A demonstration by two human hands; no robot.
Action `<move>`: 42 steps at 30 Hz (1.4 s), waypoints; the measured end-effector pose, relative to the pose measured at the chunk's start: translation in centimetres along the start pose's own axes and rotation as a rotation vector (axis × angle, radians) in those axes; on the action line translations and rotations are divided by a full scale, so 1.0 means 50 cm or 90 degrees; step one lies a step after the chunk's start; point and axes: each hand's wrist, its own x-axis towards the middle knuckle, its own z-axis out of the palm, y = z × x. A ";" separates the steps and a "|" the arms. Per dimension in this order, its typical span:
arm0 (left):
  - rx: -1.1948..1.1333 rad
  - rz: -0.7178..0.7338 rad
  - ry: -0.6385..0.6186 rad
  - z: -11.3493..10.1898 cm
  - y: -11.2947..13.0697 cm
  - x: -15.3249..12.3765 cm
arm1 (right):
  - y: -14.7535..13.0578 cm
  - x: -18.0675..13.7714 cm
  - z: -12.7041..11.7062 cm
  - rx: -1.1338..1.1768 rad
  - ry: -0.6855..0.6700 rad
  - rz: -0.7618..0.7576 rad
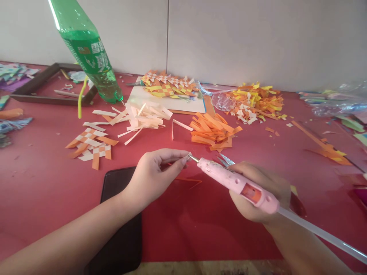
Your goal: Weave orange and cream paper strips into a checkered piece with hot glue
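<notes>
My right hand (258, 191) is wrapped round a pink hot glue gun (226, 178) with a long clear glue stick (321, 233) coming out of its back end. The metal nozzle points left and meets the fingertips of my left hand (160, 172). Between that thumb and forefinger I pinch a small pale paper strip (188, 156), mostly hidden by the fingers. Beyond the hands lie a pile of orange paper strips (213, 131) and a pile of cream strips (149, 116). Woven orange-and-cream paper pieces (93, 145) rest to the left.
A dark phone (123, 214) lies under my left forearm. At the back left a green soda bottle (94, 61) stands by a brown frame (43, 100). Scissors (226, 160) lie partly behind the glue gun. Yellow and orange scraps (258, 101) are heaped near the wall.
</notes>
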 end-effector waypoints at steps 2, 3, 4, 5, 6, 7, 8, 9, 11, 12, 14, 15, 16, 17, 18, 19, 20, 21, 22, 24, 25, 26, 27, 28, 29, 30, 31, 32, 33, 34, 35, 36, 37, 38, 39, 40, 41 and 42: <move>0.006 0.000 -0.003 0.000 0.001 0.000 | 0.000 -0.001 0.000 0.005 0.009 0.000; 0.011 0.001 -0.004 -0.001 0.001 0.000 | 0.001 -0.002 0.000 0.009 0.016 -0.001; 0.016 0.000 -0.005 -0.001 0.002 0.000 | 0.001 -0.002 0.000 0.012 0.019 -0.002; 0.020 0.000 -0.006 -0.002 0.002 0.000 | 0.001 -0.003 0.000 0.014 0.019 -0.002; 0.022 -0.001 -0.006 -0.002 0.002 0.000 | 0.001 -0.003 0.000 0.017 0.018 -0.002; 0.023 -0.001 -0.005 -0.002 0.002 0.000 | 0.000 -0.002 0.000 0.020 0.014 -0.001; 0.023 -0.002 -0.004 -0.002 0.002 0.000 | 0.000 -0.002 0.000 0.023 0.008 0.000; 0.022 -0.003 -0.002 -0.001 0.002 0.000 | -0.001 -0.001 -0.001 0.025 0.005 -0.001; 0.021 -0.004 0.000 -0.001 0.001 -0.001 | -0.002 0.001 -0.001 0.022 0.012 -0.005; 0.021 -0.004 -0.001 -0.002 0.001 -0.001 | -0.002 0.003 -0.001 0.017 0.019 -0.009; 0.022 -0.004 0.000 -0.002 0.002 -0.002 | -0.002 0.004 -0.002 0.015 0.031 -0.016; 0.024 -0.005 0.000 -0.003 0.003 -0.002 | -0.002 0.005 -0.002 0.018 0.029 -0.017; 0.025 -0.006 0.002 -0.003 0.003 -0.002 | -0.002 0.005 -0.002 0.021 0.023 -0.016; 0.026 -0.007 0.003 -0.004 0.004 -0.002 | -0.002 0.005 -0.002 0.024 0.019 -0.016; 0.026 -0.006 0.004 -0.004 0.004 -0.002 | -0.002 0.005 -0.002 0.024 0.016 -0.015; 0.026 -0.006 0.003 -0.004 0.004 -0.002 | -0.002 0.004 -0.001 0.021 0.017 -0.012; 0.025 -0.006 0.002 -0.003 0.004 -0.002 | -0.001 0.004 -0.001 0.015 0.021 -0.011; 0.024 -0.005 0.001 -0.003 0.003 -0.002 | -0.001 0.004 0.000 0.011 0.026 -0.012; 0.024 -0.005 0.002 -0.002 0.002 -0.002 | -0.001 0.003 0.000 0.010 0.028 -0.012; 0.028 -0.003 0.004 -0.001 0.001 -0.002 | -0.001 0.003 0.001 0.015 0.023 -0.012; 0.031 -0.001 0.006 -0.001 0.000 -0.002 | -0.001 0.003 0.001 0.017 0.021 -0.015; 0.034 0.001 0.008 -0.001 0.000 -0.002 | -0.001 0.003 0.000 0.017 0.019 -0.015; 0.035 0.003 0.009 -0.001 0.000 -0.001 | -0.001 0.003 0.000 0.015 0.021 -0.015; 0.034 0.004 0.008 -0.001 0.000 0.000 | -0.001 0.003 0.000 0.009 0.023 -0.015; 0.031 0.003 0.006 -0.002 0.000 0.000 | -0.002 0.003 0.000 0.003 0.025 -0.014; 0.026 0.001 0.001 -0.002 0.000 0.001 | -0.002 0.003 0.000 0.000 0.027 -0.012; 0.021 -0.002 -0.002 -0.002 0.000 0.002 | -0.002 0.003 0.000 0.000 0.027 -0.011; 0.015 -0.006 -0.007 -0.002 0.000 0.002 | -0.002 0.004 0.001 0.001 0.026 -0.015; 0.011 -0.010 -0.010 -0.003 0.000 0.003 | -0.002 0.004 0.001 0.003 0.025 -0.020; 0.008 -0.013 -0.010 -0.003 0.000 0.003 | -0.002 0.005 0.001 0.006 0.027 -0.025; 0.006 -0.014 -0.010 -0.002 0.000 0.003 | -0.002 0.006 0.001 0.009 0.031 -0.029; 0.007 -0.013 -0.009 -0.002 0.001 0.003 | -0.002 0.007 0.001 0.012 0.034 -0.031; 0.009 -0.012 -0.008 -0.002 0.001 0.003 | -0.002 0.007 0.001 0.014 0.034 -0.032; 0.012 -0.010 -0.006 -0.002 0.001 0.003 | -0.003 0.008 0.001 0.015 0.037 -0.029; 0.016 -0.009 -0.004 -0.002 0.001 0.002 | -0.003 0.008 0.000 0.017 0.035 -0.028; 0.019 -0.009 -0.003 -0.002 0.002 0.002 | -0.004 0.007 0.000 0.019 0.031 -0.028; 0.021 -0.008 -0.002 -0.002 0.002 0.002 | -0.004 0.007 0.000 0.018 0.027 -0.026; 0.023 -0.008 -0.001 -0.002 0.002 0.001 | -0.004 0.007 0.000 0.015 0.026 -0.024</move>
